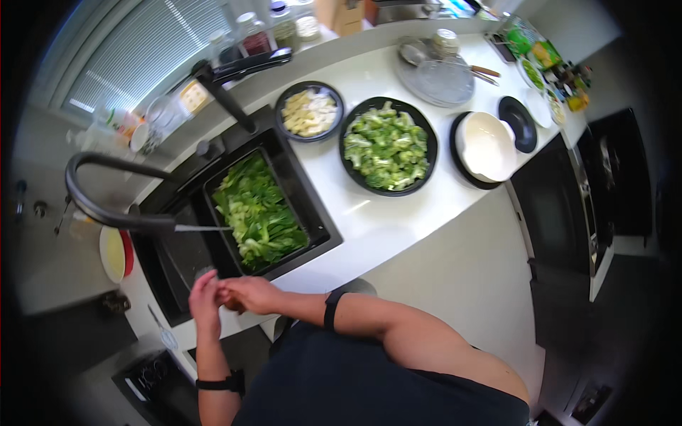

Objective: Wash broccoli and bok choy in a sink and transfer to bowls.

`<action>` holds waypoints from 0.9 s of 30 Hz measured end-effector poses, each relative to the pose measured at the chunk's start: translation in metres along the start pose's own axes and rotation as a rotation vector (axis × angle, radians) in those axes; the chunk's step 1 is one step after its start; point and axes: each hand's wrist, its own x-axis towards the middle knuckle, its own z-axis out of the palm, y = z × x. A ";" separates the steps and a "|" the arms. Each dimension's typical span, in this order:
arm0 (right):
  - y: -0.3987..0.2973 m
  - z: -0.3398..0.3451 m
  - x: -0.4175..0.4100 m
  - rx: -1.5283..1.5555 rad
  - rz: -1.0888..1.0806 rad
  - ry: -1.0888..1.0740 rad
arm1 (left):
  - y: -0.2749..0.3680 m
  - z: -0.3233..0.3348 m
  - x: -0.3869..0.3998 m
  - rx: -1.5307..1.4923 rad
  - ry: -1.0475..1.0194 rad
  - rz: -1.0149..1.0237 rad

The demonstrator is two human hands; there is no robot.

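My left hand (205, 304) and my right hand (254, 294) meet over the front edge of the black double sink (325, 242). Their fingers overlap, and something small and brownish shows between them; I cannot tell whether it is an object or shaded fingers. Leafy greens (261, 213) fill the sink's right-hand basin, just beyond my hands. Above it arches a black gooseneck faucet (80, 186), its spout sending a thin stream of water (202, 228) towards the greens. The left-hand basin (186, 239) lies partly behind the spout and my left fingers.
Right of the sink stand a bowl of pale cut pieces (311, 113) and a black pan of broccoli florets (388, 146). Farther right are a white pot (486, 146), a black plate (517, 123) and clear lids (442, 82). A red-and-white bowl (113, 254) stands left of the sink.
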 end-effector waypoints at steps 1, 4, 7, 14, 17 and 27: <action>-0.004 -0.009 -0.006 0.032 0.087 -0.011 | 0.006 0.000 -0.005 -0.077 0.013 0.000; -0.028 -0.062 -0.037 0.471 0.515 0.011 | 0.004 -0.006 -0.006 -0.067 0.109 0.008; 0.002 -0.151 -0.118 0.773 0.422 0.385 | 0.001 0.007 0.000 -0.035 0.064 -0.042; 0.017 -0.372 -0.258 -0.089 0.215 1.197 | 0.011 0.053 0.003 0.083 -0.093 -0.022; 0.036 -0.374 -0.244 -1.293 0.581 0.872 | 0.014 0.069 0.000 0.153 -0.156 -0.034; 0.044 -0.192 -0.124 -1.146 0.405 0.692 | -0.016 0.041 -0.016 0.100 -0.096 -0.052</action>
